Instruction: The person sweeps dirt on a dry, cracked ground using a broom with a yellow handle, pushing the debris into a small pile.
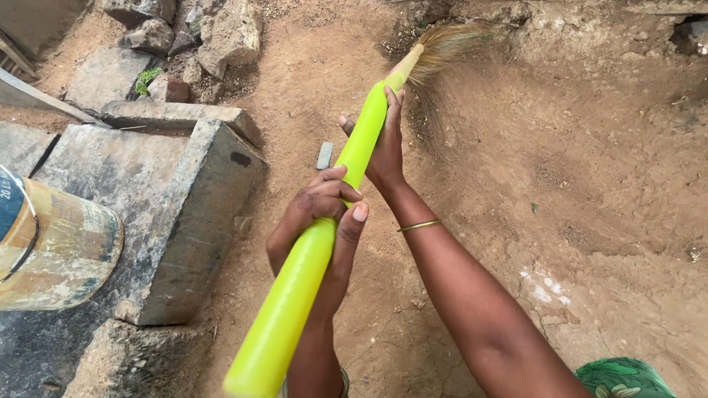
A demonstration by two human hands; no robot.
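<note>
I hold a broom with a bright yellow-green plastic handle (295,287) that runs from the bottom centre up to the top centre. Its straw bristles (446,46) touch the bare brown dirt ground (590,169) near the top. My left hand (321,214) is wrapped around the middle of the handle. My right hand (383,144), with a thin gold bangle on the wrist, grips the handle higher up, close to the bristles.
Grey stone slabs (158,191) form a raised step at the left. A worn metal bucket (51,250) lies on it at the left edge. Broken rocks (214,37) are piled at the top left. A small flat stone (324,155) lies on the dirt beside the handle.
</note>
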